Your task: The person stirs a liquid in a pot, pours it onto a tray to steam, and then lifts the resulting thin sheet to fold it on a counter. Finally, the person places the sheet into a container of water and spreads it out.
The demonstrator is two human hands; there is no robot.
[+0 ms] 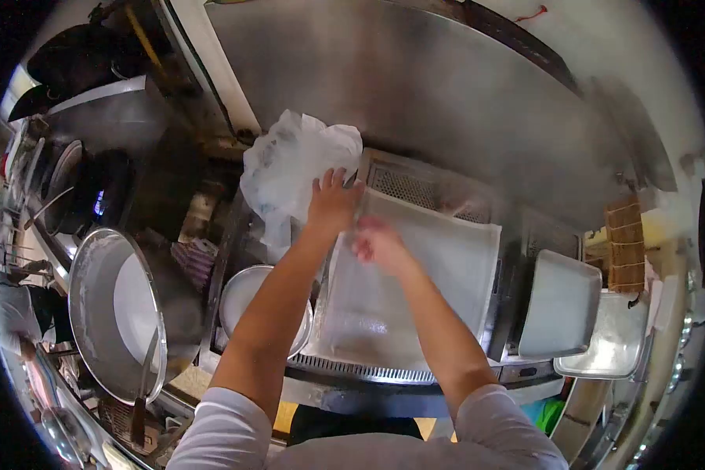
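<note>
My left hand (333, 202) rests on the upper left corner of a wide white cloth-like sheet (439, 266) that lies spread over a steel griddle unit (368, 368), and its fingers also touch a crumpled clear plastic bag (290, 168). Whether it grips the sheet I cannot tell. My right hand (377, 241) is blurred and lies on the sheet just below and right of the left one, fingers curled at the sheet's surface. Both forearms reach forward from white sleeves.
A round steel bowl (243, 294) sits left of the sheet. A big pan with a lid (113, 309) stands further left. Two metal trays (560, 305) (615, 341) lean at the right. A steel backsplash (446, 94) rises behind. Another person (12, 309) stands far left.
</note>
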